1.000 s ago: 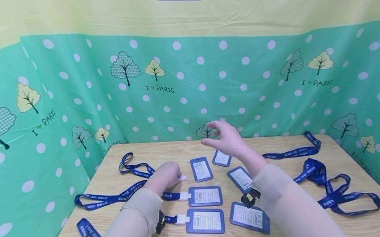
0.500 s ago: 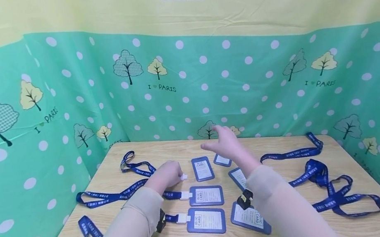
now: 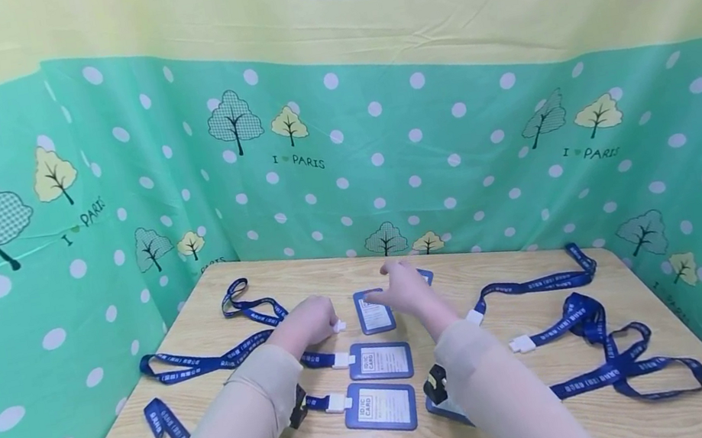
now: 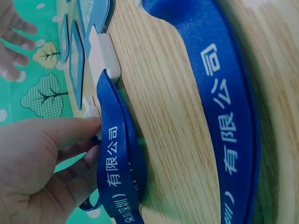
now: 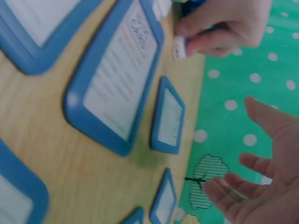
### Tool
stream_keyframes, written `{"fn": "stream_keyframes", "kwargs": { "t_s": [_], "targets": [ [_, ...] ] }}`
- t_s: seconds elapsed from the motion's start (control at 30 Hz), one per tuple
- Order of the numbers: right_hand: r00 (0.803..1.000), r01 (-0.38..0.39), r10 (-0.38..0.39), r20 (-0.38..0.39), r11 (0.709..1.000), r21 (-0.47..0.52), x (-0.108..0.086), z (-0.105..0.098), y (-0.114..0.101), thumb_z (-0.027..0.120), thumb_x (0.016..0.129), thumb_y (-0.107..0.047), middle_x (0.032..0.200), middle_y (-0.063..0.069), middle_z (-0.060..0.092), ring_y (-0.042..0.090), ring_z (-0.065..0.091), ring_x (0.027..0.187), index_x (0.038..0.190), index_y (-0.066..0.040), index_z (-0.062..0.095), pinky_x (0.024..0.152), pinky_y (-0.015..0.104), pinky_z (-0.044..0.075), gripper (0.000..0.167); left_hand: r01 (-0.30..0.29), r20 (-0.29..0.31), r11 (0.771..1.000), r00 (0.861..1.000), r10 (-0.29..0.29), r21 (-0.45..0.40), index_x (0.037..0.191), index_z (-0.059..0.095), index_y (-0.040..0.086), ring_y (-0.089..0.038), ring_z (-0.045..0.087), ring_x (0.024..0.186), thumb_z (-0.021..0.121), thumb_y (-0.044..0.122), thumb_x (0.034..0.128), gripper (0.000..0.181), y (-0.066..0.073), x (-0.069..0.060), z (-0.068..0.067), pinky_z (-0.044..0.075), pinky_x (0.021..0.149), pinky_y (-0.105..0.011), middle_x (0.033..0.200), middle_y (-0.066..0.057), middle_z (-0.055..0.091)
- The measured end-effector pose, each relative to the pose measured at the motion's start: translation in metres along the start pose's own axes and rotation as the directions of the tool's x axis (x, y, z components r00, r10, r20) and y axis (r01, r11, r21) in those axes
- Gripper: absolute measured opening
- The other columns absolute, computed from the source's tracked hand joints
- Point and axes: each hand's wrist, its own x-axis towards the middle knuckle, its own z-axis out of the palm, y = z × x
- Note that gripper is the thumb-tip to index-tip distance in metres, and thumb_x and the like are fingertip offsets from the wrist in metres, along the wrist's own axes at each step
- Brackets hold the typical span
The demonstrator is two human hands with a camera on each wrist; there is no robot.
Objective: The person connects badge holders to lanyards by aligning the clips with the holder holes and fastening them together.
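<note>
In the head view my left hand (image 3: 308, 321) pinches the white clip (image 3: 339, 326) at the end of a blue lanyard; the left wrist view shows thumb and fingers at that clip (image 4: 91, 110). My right hand (image 3: 408, 293) hovers with spread fingers over the upright ID card holder (image 3: 374, 317), hiding part of it. The right wrist view shows this hand (image 5: 261, 179) holding nothing, apart from the holder (image 5: 169, 119). Nearer lie two sideways card holders, an upper (image 3: 382, 361) and a lower (image 3: 380, 406), each joined to a lanyard by a white clip.
Another card holder (image 3: 426, 276) lies behind my right hand. One more (image 3: 449, 410) is mostly covered by my right forearm. Blue lanyards with loose white clips, such as one clip (image 3: 521, 344), spread over the right side. More lanyards (image 3: 183, 365) lie left. A patterned curtain (image 3: 452, 155) stands behind the table.
My right hand has moved left and lower, from above the far card holder to over the upright one. My left hand keeps its pinch on the clip, nearly still.
</note>
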Motion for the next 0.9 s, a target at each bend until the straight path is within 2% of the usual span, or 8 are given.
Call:
{"fn": "stream_keyframes", "kwargs": {
  "t_s": [0.17,0.3,0.53,0.7,0.9],
  "targets": [
    [0.998,-0.045,0.046,0.032,0.999,-0.025,-0.005,0.016,0.001,0.081,0.085,-0.047,0.138,0.017,0.053,0.034,0.058,0.118,0.139,-0.006,0.057,0.099,0.051,0.052,0.071,-0.009,0.000,1.000,1.000,0.009,0.001,0.091,0.078,0.012,-0.015,0.060,0.072,0.072,0.012,0.0941,0.007,0.000,0.000,0.001,0.057,0.078,-0.033,0.086,-0.001,0.068],
    [0.996,-0.049,0.054,0.065,0.996,-0.081,-0.010,0.025,0.001,0.082,0.085,-0.046,0.134,0.018,0.056,0.033,0.060,0.112,0.137,-0.003,0.058,0.098,0.050,0.052,0.071,-0.016,-0.008,1.000,1.000,0.016,0.008,0.091,0.078,0.011,-0.015,0.060,0.071,0.072,0.011,0.0941,0.006,0.001,0.000,0.002,0.056,0.077,-0.032,0.084,0.000,0.066],
    [0.988,-0.043,0.070,0.136,0.981,-0.190,-0.015,0.033,-0.001,0.085,0.081,-0.047,0.119,0.017,0.062,0.026,0.060,0.092,0.129,0.000,0.064,0.092,0.046,0.055,0.070,-0.008,-0.013,1.000,1.000,0.008,-0.007,0.093,0.077,0.010,-0.015,0.060,0.071,0.072,0.011,0.0943,0.006,0.001,-0.001,0.000,0.055,0.076,-0.032,0.082,0.000,0.065],
    [0.986,-0.052,0.082,0.143,0.977,-0.205,-0.013,0.039,0.000,0.086,0.079,-0.048,0.102,0.011,0.066,0.023,0.061,0.083,0.123,-0.001,0.067,0.085,0.044,0.057,0.068,0.001,-0.005,1.000,1.000,-0.001,-0.014,0.093,0.077,0.010,-0.015,0.060,0.072,0.070,0.009,0.0945,0.007,0.002,-0.002,-0.002,0.055,0.075,-0.031,0.082,0.000,0.065],
    [0.984,-0.099,0.130,0.122,0.968,-0.232,-0.011,0.045,-0.004,0.087,0.076,-0.050,0.097,0.010,0.067,0.022,0.061,0.080,0.126,-0.002,0.068,0.081,0.042,0.057,0.072,-0.008,-0.009,1.000,1.000,0.008,-0.001,0.088,0.078,0.012,-0.015,0.060,0.072,0.071,0.009,0.0937,0.009,0.001,-0.002,-0.002,0.056,0.075,-0.032,0.083,-0.001,0.066]
  ]
}}
